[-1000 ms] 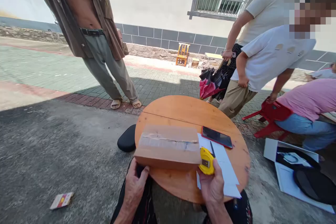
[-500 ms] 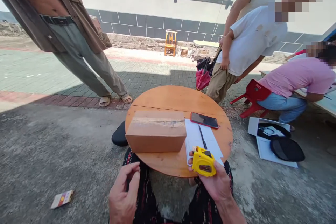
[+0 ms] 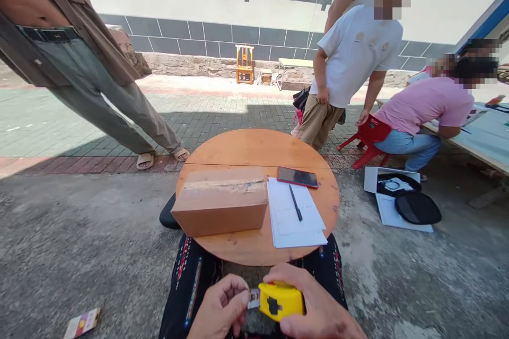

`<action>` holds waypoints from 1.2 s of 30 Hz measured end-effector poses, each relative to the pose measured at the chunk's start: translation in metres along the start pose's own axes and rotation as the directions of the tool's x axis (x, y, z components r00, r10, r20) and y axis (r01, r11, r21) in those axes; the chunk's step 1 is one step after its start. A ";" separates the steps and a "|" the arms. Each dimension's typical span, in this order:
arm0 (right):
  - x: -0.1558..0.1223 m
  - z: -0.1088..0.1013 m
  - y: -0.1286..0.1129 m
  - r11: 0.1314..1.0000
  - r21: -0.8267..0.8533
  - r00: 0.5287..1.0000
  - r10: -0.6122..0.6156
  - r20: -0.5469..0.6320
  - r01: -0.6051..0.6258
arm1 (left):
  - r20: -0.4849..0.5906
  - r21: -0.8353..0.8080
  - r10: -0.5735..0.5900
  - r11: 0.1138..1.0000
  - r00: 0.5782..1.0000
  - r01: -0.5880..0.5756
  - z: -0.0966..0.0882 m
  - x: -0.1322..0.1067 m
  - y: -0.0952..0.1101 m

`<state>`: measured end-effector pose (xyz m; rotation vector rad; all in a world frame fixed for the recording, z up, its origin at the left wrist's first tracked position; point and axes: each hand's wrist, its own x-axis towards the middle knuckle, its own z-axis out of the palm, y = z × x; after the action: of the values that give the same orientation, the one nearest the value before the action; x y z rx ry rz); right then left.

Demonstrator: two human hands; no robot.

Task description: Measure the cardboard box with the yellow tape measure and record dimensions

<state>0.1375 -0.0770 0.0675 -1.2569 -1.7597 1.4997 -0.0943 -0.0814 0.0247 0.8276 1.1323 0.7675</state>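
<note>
My right hand [image 3: 314,304] is wrapped round a yellow tape measure [image 3: 280,301], held low over my lap in front of the table. At its left side a short bit of the metal blade [image 3: 253,298] sticks out, and my left hand [image 3: 225,304] pinches the end of it between thumb and fingers. On the round wooden table [image 3: 254,145] lies a closed brown cardboard box [image 3: 220,217]. To the right of the box are white paper sheets [image 3: 278,225], with a black pen [image 3: 296,203] on them. A phone [image 3: 297,177] with a red edge lies just beyond.
A person in grey trousers [image 3: 119,106] stands at the left, another in a white T-shirt [image 3: 353,58] behind the table. Someone in pink [image 3: 429,98] sits on a red chair [image 3: 371,135]. An open white box [image 3: 371,180] and a small carton [image 3: 81,323] lie on the ground.
The tape measure has come down from the table's edge towards my lap and turned. My left hand has moved right and taken hold of its blade end. The view has swung slightly right.
</note>
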 end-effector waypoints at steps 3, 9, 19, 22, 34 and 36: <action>-0.004 -0.014 0.005 0.999 -0.004 0.997 0.033 -0.076 -0.033 | -0.107 -0.020 0.034 0.999 0.994 -0.036 -0.021 -0.004 0.015; 0.000 -0.036 0.013 0.995 0.088 0.920 -0.017 -0.391 0.055 | -0.332 0.046 0.143 0.990 0.933 -0.135 -0.072 -0.014 0.059; 0.069 -0.076 -0.033 0.966 0.065 0.678 -0.127 -0.724 0.250 | -0.450 0.192 0.416 0.909 0.790 -0.370 -0.098 0.007 0.155; 0.100 -0.093 -0.061 0.970 0.001 0.669 -0.166 -0.724 0.242 | -0.434 0.238 0.453 0.891 0.779 -0.386 -0.107 0.028 0.184; 0.149 -0.118 -0.072 0.990 -0.039 0.706 -0.122 -0.697 0.133 | -0.414 0.357 0.382 0.903 0.826 -0.239 -0.128 0.085 0.204; 0.148 -0.121 -0.072 0.992 -0.055 0.711 -0.123 -0.692 0.118 | -0.413 0.379 0.376 0.899 0.829 -0.219 -0.127 0.088 0.205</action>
<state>0.1495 0.1136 0.1400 -1.4275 -1.2905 0.7665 -0.2157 0.1151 0.1359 1.1459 1.6219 1.1143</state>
